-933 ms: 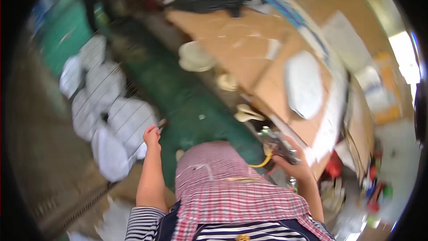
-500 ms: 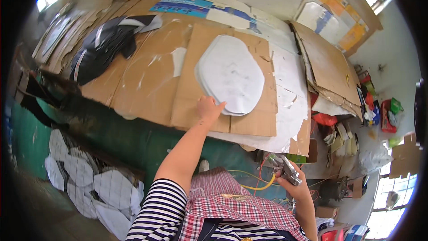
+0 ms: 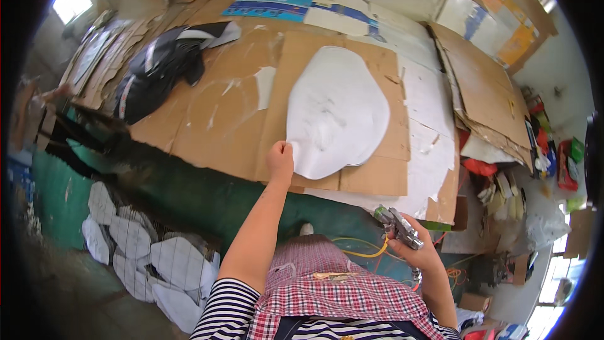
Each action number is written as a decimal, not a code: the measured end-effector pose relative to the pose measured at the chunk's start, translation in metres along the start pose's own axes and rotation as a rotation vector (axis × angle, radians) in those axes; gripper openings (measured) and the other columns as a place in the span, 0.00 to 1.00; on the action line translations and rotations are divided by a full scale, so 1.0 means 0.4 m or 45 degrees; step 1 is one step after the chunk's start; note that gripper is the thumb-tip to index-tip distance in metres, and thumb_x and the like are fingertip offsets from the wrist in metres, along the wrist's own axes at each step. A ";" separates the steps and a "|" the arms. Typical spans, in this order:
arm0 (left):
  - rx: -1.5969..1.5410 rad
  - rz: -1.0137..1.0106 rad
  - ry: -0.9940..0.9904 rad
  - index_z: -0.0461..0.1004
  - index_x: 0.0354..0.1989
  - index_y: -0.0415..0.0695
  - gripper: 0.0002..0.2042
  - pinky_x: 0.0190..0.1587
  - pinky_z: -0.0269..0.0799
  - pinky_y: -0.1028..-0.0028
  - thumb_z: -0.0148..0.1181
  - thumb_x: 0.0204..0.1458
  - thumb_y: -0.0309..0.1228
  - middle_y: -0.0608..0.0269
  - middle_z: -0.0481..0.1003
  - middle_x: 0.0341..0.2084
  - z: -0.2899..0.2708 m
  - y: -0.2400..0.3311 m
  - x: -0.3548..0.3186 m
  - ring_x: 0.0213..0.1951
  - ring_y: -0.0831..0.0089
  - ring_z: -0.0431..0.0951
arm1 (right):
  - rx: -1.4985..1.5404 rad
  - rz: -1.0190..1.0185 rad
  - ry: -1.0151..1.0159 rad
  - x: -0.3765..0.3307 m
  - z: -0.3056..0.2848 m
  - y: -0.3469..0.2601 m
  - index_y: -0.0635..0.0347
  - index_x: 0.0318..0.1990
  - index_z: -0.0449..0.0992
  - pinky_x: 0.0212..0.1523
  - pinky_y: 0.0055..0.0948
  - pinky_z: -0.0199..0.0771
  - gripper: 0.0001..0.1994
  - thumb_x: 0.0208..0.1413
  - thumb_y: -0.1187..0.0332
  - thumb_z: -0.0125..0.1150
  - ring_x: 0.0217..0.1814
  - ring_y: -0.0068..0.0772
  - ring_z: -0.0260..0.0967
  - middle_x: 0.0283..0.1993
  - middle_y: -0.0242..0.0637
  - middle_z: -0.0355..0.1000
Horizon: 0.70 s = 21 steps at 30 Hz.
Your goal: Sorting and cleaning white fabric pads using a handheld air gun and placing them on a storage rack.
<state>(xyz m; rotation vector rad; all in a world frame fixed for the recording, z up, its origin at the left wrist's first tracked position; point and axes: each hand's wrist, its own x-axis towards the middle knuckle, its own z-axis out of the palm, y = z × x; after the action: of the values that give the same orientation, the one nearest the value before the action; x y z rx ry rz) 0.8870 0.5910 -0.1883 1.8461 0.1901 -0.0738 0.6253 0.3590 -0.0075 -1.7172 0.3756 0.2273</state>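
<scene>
My left hand [image 3: 280,158] reaches forward and pinches the near edge of a white rounded sheet [image 3: 336,113]. That sheet lies flat on brown cardboard [image 3: 220,113] covering the bench. My right hand [image 3: 420,252] stays low at the right, near my body, gripping a metal spray gun [image 3: 396,226] with a yellow hose [image 3: 365,253] trailing from it. The gun's nozzle points up and left, toward the bench edge.
A black and white piece [image 3: 157,69] lies at the bench's far left. More white cut pieces [image 3: 151,258] are stacked in a wire rack below on the left. Folded cardboard [image 3: 484,94] and cluttered bottles and bags [image 3: 553,164] sit at the right.
The view swung from the floor and rack up to the bench top. My left hand moved from the rack to the white sheet and slid to its near edge. The right hand kept the gun.
</scene>
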 end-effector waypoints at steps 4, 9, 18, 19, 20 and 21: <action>-1.141 -0.402 -0.163 0.70 0.42 0.38 0.08 0.43 0.71 0.66 0.47 0.56 0.24 0.65 0.74 0.37 -0.219 0.010 -0.160 0.41 0.70 0.75 | -0.009 -0.068 -0.146 0.047 0.040 -0.008 0.60 0.60 0.63 0.44 0.24 0.71 0.30 0.47 0.77 0.65 0.42 0.20 0.69 0.39 0.32 0.72; -1.537 -0.375 -0.004 0.61 0.56 0.36 0.19 0.56 0.65 0.67 0.45 0.54 0.21 0.58 0.69 0.51 -0.497 0.024 -0.456 0.53 0.67 0.70 | -0.159 -0.040 -0.425 0.090 0.138 -0.045 0.60 0.60 0.63 0.45 0.24 0.70 0.30 0.47 0.76 0.65 0.41 0.20 0.68 0.38 0.31 0.72; -1.784 -0.219 0.580 0.61 0.60 0.40 0.23 0.58 0.64 0.63 0.42 0.52 0.19 0.56 0.69 0.53 -0.823 -0.209 -0.595 0.54 0.62 0.70 | -0.144 -0.039 -0.595 0.026 0.321 -0.066 0.65 0.55 0.66 0.44 0.24 0.70 0.26 0.46 0.78 0.64 0.41 0.23 0.69 0.38 0.32 0.71; -1.827 -0.208 0.629 0.62 0.59 0.41 0.23 0.57 0.65 0.61 0.41 0.52 0.19 0.56 0.70 0.52 -0.849 -0.247 -0.585 0.53 0.61 0.71 | -0.162 -0.038 -0.622 0.025 0.341 -0.070 0.65 0.55 0.66 0.44 0.24 0.70 0.26 0.46 0.78 0.64 0.41 0.23 0.69 0.38 0.32 0.71; -1.823 -0.212 0.753 0.62 0.58 0.42 0.22 0.56 0.67 0.59 0.41 0.52 0.18 0.56 0.71 0.50 -0.863 -0.270 -0.570 0.52 0.61 0.71 | -0.201 -0.023 -0.647 0.030 0.348 -0.078 0.66 0.55 0.66 0.43 0.24 0.71 0.25 0.46 0.78 0.64 0.41 0.23 0.69 0.38 0.32 0.71; -1.863 -0.245 0.834 0.62 0.58 0.46 0.23 0.52 0.70 0.59 0.41 0.52 0.18 0.57 0.71 0.47 -0.876 -0.292 -0.560 0.49 0.61 0.73 | -0.238 -0.009 -0.668 0.037 0.351 -0.085 0.66 0.55 0.66 0.43 0.24 0.71 0.25 0.47 0.78 0.64 0.41 0.23 0.69 0.37 0.32 0.71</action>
<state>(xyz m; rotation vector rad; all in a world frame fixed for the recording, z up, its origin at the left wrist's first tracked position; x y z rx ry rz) 0.6302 0.9378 -0.1675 0.3313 0.6632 0.4402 0.6600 0.5002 -0.0070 -1.7635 -0.0415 0.7072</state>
